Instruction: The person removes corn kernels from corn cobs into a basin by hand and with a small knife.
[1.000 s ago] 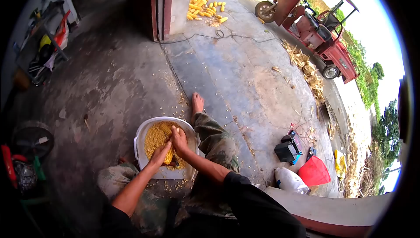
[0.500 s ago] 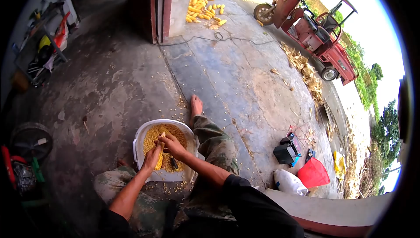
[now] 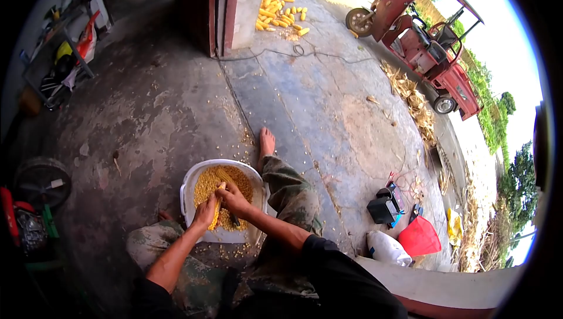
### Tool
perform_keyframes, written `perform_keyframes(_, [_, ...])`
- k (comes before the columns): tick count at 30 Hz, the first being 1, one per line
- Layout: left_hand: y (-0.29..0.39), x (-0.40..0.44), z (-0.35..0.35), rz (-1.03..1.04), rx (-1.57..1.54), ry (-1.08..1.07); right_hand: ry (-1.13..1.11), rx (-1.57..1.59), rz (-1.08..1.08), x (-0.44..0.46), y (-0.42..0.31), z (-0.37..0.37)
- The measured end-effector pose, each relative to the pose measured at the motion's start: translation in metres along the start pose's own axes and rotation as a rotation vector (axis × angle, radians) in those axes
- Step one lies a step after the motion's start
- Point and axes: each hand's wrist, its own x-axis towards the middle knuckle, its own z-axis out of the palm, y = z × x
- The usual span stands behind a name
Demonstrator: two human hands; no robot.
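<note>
A yellow corn cob point(image 3: 217, 204) is gripped between both my hands above a white basin point(image 3: 184, 194). My left hand point(image 3: 204, 212) wraps the lower part of the cob. On its right side, the fingers of my right hand point(image 3: 235, 200) are closed near the upper end. Loose corn kernels point(image 3: 206, 183) fill much of the basin, and another cob point(image 3: 223, 174) lies on them. Beneath my right hand is a small dark object point(image 3: 236, 221), partly hidden, whose kind I cannot make out. The basin sits between my legs.
Kernels are scattered over the concrete floor point(image 3: 170, 119). Whole corn cobs point(image 3: 275, 12) lie piled by the doorway. At right are a black battery-like box point(image 3: 382, 208), a white sack point(image 3: 387, 248), a red container point(image 3: 420, 237) and a red three-wheeler point(image 3: 419, 49). Machinery point(image 3: 32, 228) stands left.
The view has shifted slightly. Both hands stay on the cob, with small finger movements. More of the cob lying in the basin shows behind them.
</note>
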Motion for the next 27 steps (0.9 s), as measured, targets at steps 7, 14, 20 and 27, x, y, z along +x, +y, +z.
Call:
perform_keyframes(7, [0.023, -0.016, 0.005, -0.089, 0.069, 0.018, 0.058, -0.029, -0.034, 0.002, 0.010, -0.002])
perform_keyframes(14, [0.062, -0.036, 0.012, -0.252, 0.062, 0.004, 0.141, -0.058, -0.130, 0.010, 0.025, -0.006])
perform_keyframes(20, [0.043, -0.024, 0.009, 0.146, -0.064, -0.030, 0.107, 0.017, -0.002, -0.006, -0.017, 0.001])
perform_keyframes(27, [0.044, -0.022, 0.000, 0.169, -0.026, -0.103, -0.121, 0.173, -0.035, 0.012, -0.005, -0.016])
